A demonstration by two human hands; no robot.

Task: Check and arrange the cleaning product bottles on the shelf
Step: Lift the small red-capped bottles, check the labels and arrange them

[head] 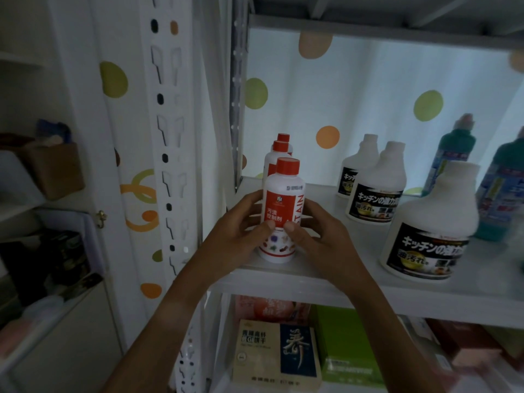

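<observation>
A white stain-remover bottle [283, 194] with a red cap and red label stands at the front left of the white shelf [340, 287]. My left hand [241, 231] wraps its left side and my right hand [317, 236] its right side, both thumbs pressed on the label. Two more red-capped bottles [279, 150] line up right behind it. To the right stand three white bottles with black labels, the nearest and largest [431, 222] by the front edge, two smaller ones [377, 182] further back. Green and blue bottles [453, 154] stand at the far right.
A perforated white upright post [170, 137] frames the shelf's left side. A dotted curtain [397, 103] hangs behind the bottles. Boxes [278, 355] fill the shelf below. A cabinet with a brown box [54, 168] and dark items is at the left.
</observation>
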